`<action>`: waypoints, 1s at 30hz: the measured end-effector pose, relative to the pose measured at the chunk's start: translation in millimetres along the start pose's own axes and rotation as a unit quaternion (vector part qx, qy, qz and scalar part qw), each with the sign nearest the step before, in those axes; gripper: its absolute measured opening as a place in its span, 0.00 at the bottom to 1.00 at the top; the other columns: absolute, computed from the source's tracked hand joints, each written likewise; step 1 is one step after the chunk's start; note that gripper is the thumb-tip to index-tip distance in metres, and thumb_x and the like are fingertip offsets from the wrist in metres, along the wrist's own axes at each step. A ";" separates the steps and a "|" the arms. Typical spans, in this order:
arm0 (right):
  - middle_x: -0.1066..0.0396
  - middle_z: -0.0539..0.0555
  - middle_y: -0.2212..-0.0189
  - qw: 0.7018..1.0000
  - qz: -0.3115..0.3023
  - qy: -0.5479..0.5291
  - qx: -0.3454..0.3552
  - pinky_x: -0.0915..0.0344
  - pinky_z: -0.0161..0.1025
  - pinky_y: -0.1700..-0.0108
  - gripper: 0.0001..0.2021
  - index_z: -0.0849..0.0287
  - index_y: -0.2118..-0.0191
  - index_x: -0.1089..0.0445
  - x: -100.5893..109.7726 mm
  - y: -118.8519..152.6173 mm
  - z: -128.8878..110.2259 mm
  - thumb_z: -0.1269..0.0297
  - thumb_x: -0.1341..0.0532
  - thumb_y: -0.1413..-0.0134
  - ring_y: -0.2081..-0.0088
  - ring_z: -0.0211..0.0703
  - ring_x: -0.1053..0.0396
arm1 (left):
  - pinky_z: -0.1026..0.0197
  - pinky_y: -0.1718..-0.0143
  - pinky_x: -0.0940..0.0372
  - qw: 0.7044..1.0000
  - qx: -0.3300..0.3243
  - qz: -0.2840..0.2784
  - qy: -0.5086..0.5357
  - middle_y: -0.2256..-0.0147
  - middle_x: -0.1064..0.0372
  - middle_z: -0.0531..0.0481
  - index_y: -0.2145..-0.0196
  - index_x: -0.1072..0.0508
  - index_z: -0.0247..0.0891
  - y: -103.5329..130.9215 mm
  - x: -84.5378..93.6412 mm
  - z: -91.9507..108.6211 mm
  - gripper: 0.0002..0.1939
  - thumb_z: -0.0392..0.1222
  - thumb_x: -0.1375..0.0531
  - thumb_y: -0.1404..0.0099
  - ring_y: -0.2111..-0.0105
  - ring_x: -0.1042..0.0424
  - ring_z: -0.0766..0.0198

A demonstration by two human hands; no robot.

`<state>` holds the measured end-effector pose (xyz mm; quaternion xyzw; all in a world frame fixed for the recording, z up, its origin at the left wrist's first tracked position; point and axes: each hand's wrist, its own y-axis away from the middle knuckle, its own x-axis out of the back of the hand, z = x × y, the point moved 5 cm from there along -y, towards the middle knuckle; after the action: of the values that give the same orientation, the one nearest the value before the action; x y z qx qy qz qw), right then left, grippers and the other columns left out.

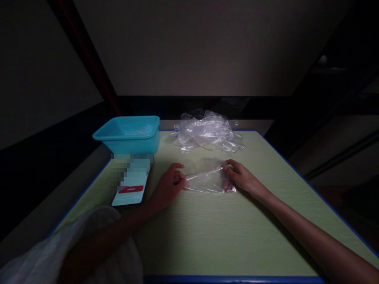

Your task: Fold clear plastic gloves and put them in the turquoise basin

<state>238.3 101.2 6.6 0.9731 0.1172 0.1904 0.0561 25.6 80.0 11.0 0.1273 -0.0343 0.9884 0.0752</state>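
Note:
A clear plastic bag [205,179] is stretched between my two hands, low over the middle of the table. My left hand [171,182] pinches its left end, with the thumb and a finger closed on the film and the index finger raised a little. At the other end, my right hand [239,176] grips the bag near its upper right corner. Some of the right fingers show through the film, pinkish. Behind the bag lies a loose heap of crumpled clear plastic bags [209,132], apart from both hands.
At the back left of the table [225,236] stands a turquoise plastic basin [130,144]. A phone [130,193] with a lit, partly blurred screen lies in front of it, left of my left hand. Blue edging runs round the table; a wall rises behind.

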 end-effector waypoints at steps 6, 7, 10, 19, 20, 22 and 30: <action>0.34 0.45 0.87 1.000 0.014 0.012 0.001 0.35 0.36 0.82 0.11 0.62 0.54 0.45 2.4 2.7 -4.1 0.69 0.53 0.43 0.84 0.42 0.31 | 0.69 0.76 0.35 1.000 0.002 -0.001 0.015 0.72 0.38 0.60 0.59 0.44 0.39 0.6 -0.6 -4.1 0.19 0.29 0.45 0.49 0.79 0.30 0.72; 0.34 0.45 0.86 1.000 0.019 0.018 0.004 0.35 0.36 0.81 0.12 0.62 0.53 0.45 3.4 2.8 -4.2 0.69 0.53 0.43 0.84 0.42 0.31 | 0.69 0.76 0.35 1.000 0.000 0.000 0.013 0.71 0.38 0.59 0.58 0.45 0.39 1.0 -0.4 -4.1 0.20 0.28 0.46 0.49 0.79 0.30 0.72; 0.34 0.46 0.86 0.999 0.030 0.033 0.011 0.36 0.37 0.80 0.16 0.65 0.49 0.46 5.6 3.0 -3.3 0.69 0.52 0.43 0.83 0.43 0.32 | 0.69 0.76 0.36 1.000 -0.008 0.002 0.003 0.69 0.39 0.58 0.57 0.46 0.39 2.4 0.1 -3.3 0.21 0.28 0.46 0.48 0.79 0.30 0.73; 0.35 0.47 0.86 0.998 0.040 0.056 0.009 0.40 0.35 0.81 0.20 0.69 0.46 0.48 5.8 3.1 -3.1 0.70 0.51 0.45 0.84 0.42 0.34 | 0.71 0.81 0.42 1.000 -0.017 0.019 0.005 0.68 0.38 0.58 0.56 0.47 0.40 4.1 -0.9 -0.5 0.26 0.29 0.42 0.52 0.83 0.35 0.76; 0.35 0.47 0.86 0.998 0.040 0.055 0.007 0.40 0.35 0.81 0.20 0.69 0.46 0.48 5.6 3.4 -3.7 0.70 0.51 0.45 0.83 0.42 0.34 | 0.71 0.81 0.42 1.000 -0.017 0.020 0.004 0.68 0.38 0.58 0.56 0.47 0.40 4.0 -1.1 -0.7 0.27 0.28 0.42 0.53 0.83 0.36 0.76; 0.35 0.47 0.86 0.998 0.041 0.051 0.005 0.38 0.36 0.80 0.20 0.69 0.46 0.48 5.0 4.3 -5.2 0.70 0.51 0.45 0.83 0.43 0.34 | 0.71 0.80 0.41 1.000 -0.017 0.019 0.002 0.68 0.38 0.58 0.56 0.46 0.39 3.7 -1.3 -1.2 0.27 0.27 0.42 0.53 0.82 0.36 0.76; 0.35 0.45 0.87 0.999 0.036 0.028 -0.002 0.37 0.36 0.81 0.19 0.66 0.47 0.47 2.6 5.9 -5.9 0.70 0.51 0.46 0.84 0.43 0.33 | 0.72 0.80 0.41 1.000 -0.025 0.015 0.000 0.69 0.37 0.59 0.57 0.45 0.39 3.7 -0.7 -2.4 0.26 0.27 0.42 0.53 0.82 0.36 0.76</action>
<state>239.6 96.5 13.9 0.9708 0.0829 0.2200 0.0475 25.1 76.5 8.3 0.1248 -0.0605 0.9883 0.0632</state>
